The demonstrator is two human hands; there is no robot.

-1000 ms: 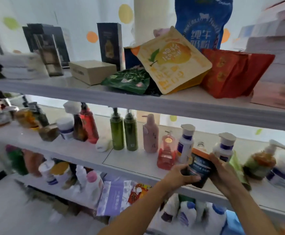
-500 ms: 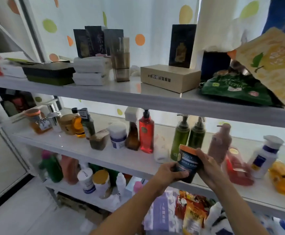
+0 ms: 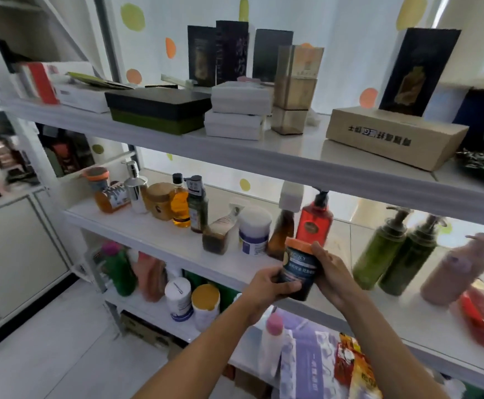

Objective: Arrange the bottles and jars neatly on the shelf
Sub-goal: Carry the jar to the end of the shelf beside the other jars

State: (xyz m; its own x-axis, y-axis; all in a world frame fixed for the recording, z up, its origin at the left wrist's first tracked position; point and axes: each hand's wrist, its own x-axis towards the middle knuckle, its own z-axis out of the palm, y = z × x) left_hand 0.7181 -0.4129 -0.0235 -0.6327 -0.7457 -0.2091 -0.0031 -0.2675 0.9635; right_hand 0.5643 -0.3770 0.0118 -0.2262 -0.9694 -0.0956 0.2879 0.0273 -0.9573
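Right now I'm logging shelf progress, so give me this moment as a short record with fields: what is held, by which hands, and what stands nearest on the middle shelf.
held item: dark jar with orange lid
left hand: grip on the jar's lower left side
right hand: grip on the jar's right side
jar position: tilted, at the front edge of the middle shelf, not set down
nearest behind: red pump bottle, amber bottle, white jar
to the right: two green pump bottles

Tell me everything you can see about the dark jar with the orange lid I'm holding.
The dark jar is a squat round tub, apparently plastic, with a dark blue label bearing pale print too blurred to read and an orange lid, closed. It is tilted slightly, held in front of the middle shelf between the left hand and right hand.
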